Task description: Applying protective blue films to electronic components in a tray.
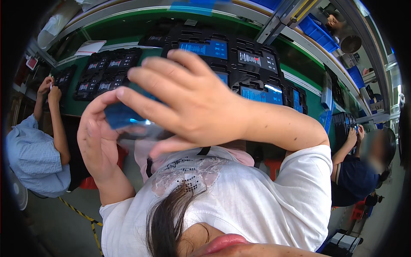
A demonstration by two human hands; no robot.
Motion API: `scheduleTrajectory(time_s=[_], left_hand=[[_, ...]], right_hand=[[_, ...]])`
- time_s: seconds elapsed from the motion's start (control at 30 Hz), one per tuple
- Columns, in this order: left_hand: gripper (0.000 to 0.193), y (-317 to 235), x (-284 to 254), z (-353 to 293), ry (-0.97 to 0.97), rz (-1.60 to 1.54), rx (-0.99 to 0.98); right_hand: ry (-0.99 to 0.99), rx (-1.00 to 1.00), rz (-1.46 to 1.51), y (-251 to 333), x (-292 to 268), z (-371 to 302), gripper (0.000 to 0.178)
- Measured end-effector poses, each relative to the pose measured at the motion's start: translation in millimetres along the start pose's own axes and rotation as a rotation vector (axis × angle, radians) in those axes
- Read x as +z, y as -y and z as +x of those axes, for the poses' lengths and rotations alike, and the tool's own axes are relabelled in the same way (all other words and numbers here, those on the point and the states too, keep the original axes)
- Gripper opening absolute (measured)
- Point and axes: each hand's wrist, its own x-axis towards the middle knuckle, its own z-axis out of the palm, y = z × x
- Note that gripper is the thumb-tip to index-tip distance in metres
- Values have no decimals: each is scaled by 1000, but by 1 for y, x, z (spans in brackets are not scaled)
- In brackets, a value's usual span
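Observation:
My left hand (99, 139) is raised before my chest, its thumb and fingers curled round the edge of a glossy blue flat piece (117, 115). That piece looks like one of the flat battery packs, but much of it is hidden behind my right hand. My right hand (192, 100) is held over it, back toward me, with the fingers stretched and apart; it is slightly blurred. Whether its fingertips touch the blue piece I cannot tell. Below the piece, a greyish see-through patch (139, 139) shows, too smeared to name.
On the green bench stand black moulded trays (233, 64) with blue-faced packs (203, 49) and black-faced packs (257, 60). More trays (107, 70) lie at the left. One co-worker (38, 150) works at left, another (359, 162) at right. Blue bins (319, 32) sit on the upper right shelf.

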Motion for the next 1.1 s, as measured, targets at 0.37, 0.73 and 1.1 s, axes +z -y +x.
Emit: scheduleTrajectory(time_s=[0.37,0.73,1.1], left_hand=[[35,21,-21,-20,-7,237,-115],[22,66,-83,14,-116,302,-588],[29,167,-52,36,-395,1367,-115]], right_hand=[[259,753,898,-9,-31,5,18],[-361,866,829,-66,-41,-11,26],[-358,944,658,-79,-31,-20,25]])
